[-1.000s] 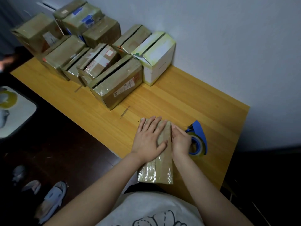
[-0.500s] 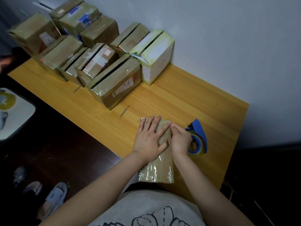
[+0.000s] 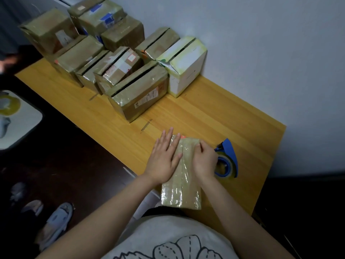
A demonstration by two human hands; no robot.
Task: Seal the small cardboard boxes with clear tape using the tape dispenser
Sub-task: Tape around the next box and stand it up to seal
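My left hand (image 3: 164, 161) lies flat on the left half of the box (image 3: 182, 189) in front of me. The palm is down and the fingers (image 3: 169, 141) are straight, slightly spread and released, gripping nothing. Their tips reach the far edge of the box, and the outer ones hang past its left side over the bench (image 3: 214, 113).

My right hand (image 3: 204, 162) sits on the right half of the same box, toward its far right corner. Its knuckles are up and its fingers (image 3: 200, 146) are bent, with the tips down on the top. I cannot tell whether they pinch anything or only press.

Between my two hands a strip of the box's top shows, with the seam running away from me down the middle under shiny clear tape. The near end of the box lies at the bench's near edge, close to my body, and is glossy with tape.

The blue tape dispenser (image 3: 229, 157) rests on the bench just beside my right hand, on its outer side and partly hidden behind it.

Well apart, at the far left end of the bench against the wall (image 3: 261, 43), stands a cluster of other boxes (image 3: 82, 58), mostly brown and taped. Closest to me is a large brown box (image 3: 141, 98) with a dark slit along its top. Beside it is a white box (image 3: 186, 71) with a similar slit.
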